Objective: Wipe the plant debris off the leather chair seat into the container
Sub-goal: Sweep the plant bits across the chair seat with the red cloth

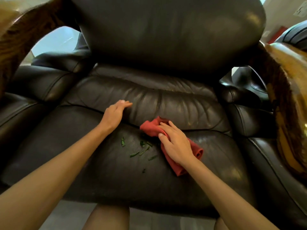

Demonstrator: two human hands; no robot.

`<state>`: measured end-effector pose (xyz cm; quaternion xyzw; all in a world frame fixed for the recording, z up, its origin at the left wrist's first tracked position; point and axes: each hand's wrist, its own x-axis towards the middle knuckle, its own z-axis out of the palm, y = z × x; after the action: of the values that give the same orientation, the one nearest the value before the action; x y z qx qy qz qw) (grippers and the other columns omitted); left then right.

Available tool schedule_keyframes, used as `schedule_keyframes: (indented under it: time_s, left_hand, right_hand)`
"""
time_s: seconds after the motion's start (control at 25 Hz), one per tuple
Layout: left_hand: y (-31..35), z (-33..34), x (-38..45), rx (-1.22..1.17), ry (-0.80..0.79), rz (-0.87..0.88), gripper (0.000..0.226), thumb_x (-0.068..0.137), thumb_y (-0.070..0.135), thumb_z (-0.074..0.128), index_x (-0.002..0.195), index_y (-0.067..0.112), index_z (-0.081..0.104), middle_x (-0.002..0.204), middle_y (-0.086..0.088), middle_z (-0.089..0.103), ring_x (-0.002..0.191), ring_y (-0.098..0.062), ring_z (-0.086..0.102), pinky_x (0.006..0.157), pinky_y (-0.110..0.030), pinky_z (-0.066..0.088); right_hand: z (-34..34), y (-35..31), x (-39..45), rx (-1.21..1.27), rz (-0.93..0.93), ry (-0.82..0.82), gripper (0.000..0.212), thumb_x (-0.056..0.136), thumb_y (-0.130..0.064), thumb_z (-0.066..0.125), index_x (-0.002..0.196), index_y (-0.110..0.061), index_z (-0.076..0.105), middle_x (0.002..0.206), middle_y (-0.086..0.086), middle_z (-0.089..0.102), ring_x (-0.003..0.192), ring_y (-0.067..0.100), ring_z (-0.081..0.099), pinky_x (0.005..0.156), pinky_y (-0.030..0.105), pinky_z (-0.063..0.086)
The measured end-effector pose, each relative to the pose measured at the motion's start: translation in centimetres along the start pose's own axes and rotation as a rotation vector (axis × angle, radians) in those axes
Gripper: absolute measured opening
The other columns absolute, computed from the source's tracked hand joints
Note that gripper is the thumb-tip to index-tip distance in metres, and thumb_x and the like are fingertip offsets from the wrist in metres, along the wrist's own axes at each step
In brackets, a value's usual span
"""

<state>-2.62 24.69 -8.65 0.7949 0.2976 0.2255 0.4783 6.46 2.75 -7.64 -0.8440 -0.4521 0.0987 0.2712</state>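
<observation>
A dark leather chair seat (106, 173) fills the view. Several small green plant bits (140, 151) lie scattered near its middle. My right hand (174, 143) lies flat on a red cloth (196, 151), pressing it to the seat just right of the debris. My left hand (116, 113) rests with fingers together against the lower back cushion (182, 103), holding nothing. No container is in view.
The tall leather backrest (166, 30) rises behind the seat. Padded armrests (33, 90) flank it, with wooden arm frames at the left (20, 35) and right (289, 100). Grey floor (149, 219) and my knees show below the seat's front edge.
</observation>
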Motion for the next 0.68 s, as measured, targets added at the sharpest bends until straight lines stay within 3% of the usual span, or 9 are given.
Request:
schedule_keyframes:
  time_s: [0.12,0.24,0.36,0.52,0.68]
  left_hand:
    - [1.2,0.1,-2.7,-0.073,-0.144,0.052,0.044,0.1,0.028,0.028,0.12,0.008,0.063,0.117,-0.007,0.065,0.118,-0.012,0.051,0.104,-0.026,0.032]
    - [1.9,-0.4,-5.0,-0.063,-0.218,0.086,0.044,0.097,0.033,0.032,0.119,0.011,0.064,0.121,-0.006,0.065,0.117,-0.011,0.056,0.107,-0.028,0.036]
    - [1.4,-1.6,-7.0,0.143,-0.233,0.156,0.037,0.095,0.028,0.041,0.121,0.013,0.063,0.128,-0.002,0.061,0.121,-0.009,0.053,0.107,-0.022,0.035]
    - [0.2,-1.5,-11.2,0.386,-0.123,0.229,0.06,0.082,0.039,0.029,0.131,0.014,0.053,0.139,-0.001,0.052,0.13,-0.011,0.043,0.113,-0.03,0.029]
    - [0.7,0.7,-14.9,0.486,0.031,0.23,0.062,0.082,0.036,0.026,0.135,0.013,0.048,0.141,-0.006,0.049,0.131,-0.013,0.041,0.113,-0.026,0.025]
  right_hand:
    - [0.3,-1.3,1.1,0.041,-0.096,-0.118,0.038,0.094,-0.025,0.046,0.132,-0.023,0.05,0.144,-0.005,0.046,0.141,0.012,0.025,0.114,0.032,0.02]
    - [1.1,-3.6,2.1,0.146,-0.177,-0.241,0.038,0.089,-0.02,0.046,0.125,-0.023,0.058,0.14,-0.003,0.052,0.138,0.011,0.032,0.111,0.031,0.025]
    - [1.7,-4.9,2.6,0.225,-0.246,-0.299,0.043,0.077,-0.024,0.04,0.11,-0.023,0.069,0.131,0.0,0.06,0.13,0.012,0.044,0.11,0.037,0.034]
    - [1.7,-5.0,2.0,0.31,-0.235,-0.343,0.044,0.072,-0.016,0.04,0.099,-0.012,0.073,0.123,0.004,0.066,0.132,0.007,0.038,0.114,0.031,0.027]
    - [1.8,-4.3,0.5,0.35,-0.251,-0.353,0.039,0.068,-0.014,0.042,0.089,-0.014,0.075,0.12,0.004,0.068,0.133,0.005,0.039,0.114,0.039,0.03]
